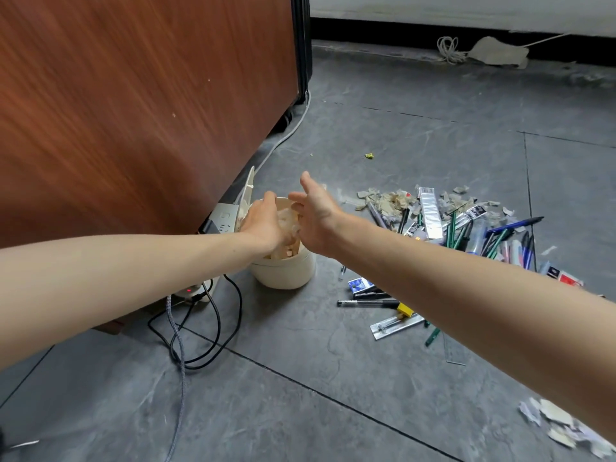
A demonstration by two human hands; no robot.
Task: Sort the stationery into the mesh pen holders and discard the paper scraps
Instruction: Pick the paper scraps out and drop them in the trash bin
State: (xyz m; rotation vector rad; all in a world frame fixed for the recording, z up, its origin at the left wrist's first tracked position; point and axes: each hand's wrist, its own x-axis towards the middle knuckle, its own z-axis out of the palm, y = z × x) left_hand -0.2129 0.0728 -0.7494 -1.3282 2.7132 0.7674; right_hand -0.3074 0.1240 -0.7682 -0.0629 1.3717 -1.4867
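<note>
The wooden cabinet [133, 95] stands at the left of the grey floor [300, 378]. One heap of pens [466, 228], too tangled to count, lies right of the right hand [320, 225], which hovers empty with fingers spread over one cream bin [283, 275]. The left hand [263, 225] bends onto the bin's paper scraps [286, 253]; I cannot tell whether it grips them. Two scrap piles [390, 203] are on the floor.

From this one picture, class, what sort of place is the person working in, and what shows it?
Probably an office floor: grey stone-look floor tiles, a reddish-brown wood-grain desk panel, a white power strip, and a scattered heap of pens.
</note>
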